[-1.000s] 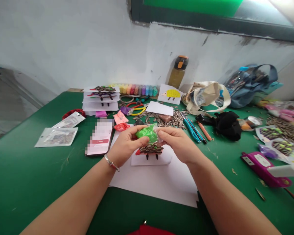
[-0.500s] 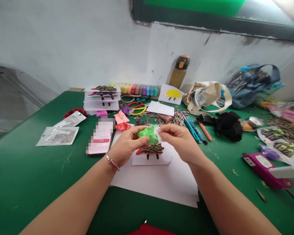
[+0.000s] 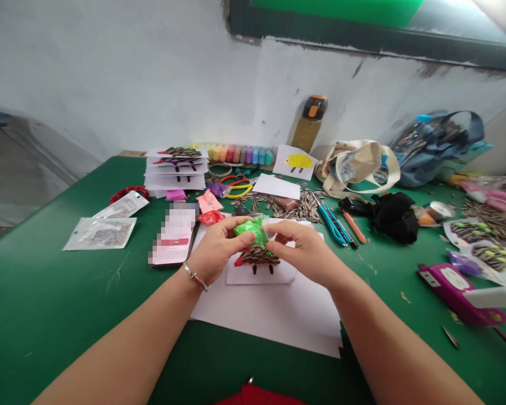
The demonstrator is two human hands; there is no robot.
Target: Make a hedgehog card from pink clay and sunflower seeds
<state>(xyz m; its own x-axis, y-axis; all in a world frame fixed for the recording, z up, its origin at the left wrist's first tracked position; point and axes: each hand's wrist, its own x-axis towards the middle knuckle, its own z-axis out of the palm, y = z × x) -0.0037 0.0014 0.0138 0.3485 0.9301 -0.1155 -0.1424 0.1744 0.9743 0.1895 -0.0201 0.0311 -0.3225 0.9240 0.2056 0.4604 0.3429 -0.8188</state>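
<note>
A clear plastic bag of bright green modelling clay [image 3: 250,228] is held up over the paper. My left hand [image 3: 216,246] grips its left side between thumb and fingers. At the bag's right edge, my right hand [image 3: 298,243] has its fingers closed on the plastic; the fingertips are partly hidden. Just below lies a white card with a hedgehog figure [image 3: 259,257], made of striped sunflower seeds with a red snout, dark legs and a green dot. The card rests on large white paper sheets [image 3: 274,315].
Left of the paper lie a phone [image 3: 175,233] and seed-like packets [image 3: 101,233]. Behind are stacked cards [image 3: 175,183], loose sunflower seeds [image 3: 306,205], a bottle [image 3: 308,125] and a cloth bag [image 3: 358,166]. To the right are pens [image 3: 337,228] and a purple glue-gun-like device [image 3: 455,292].
My right hand has moved slightly left and down, closer against the bag of green clay. My left hand still holds the bag in nearly the same place.
</note>
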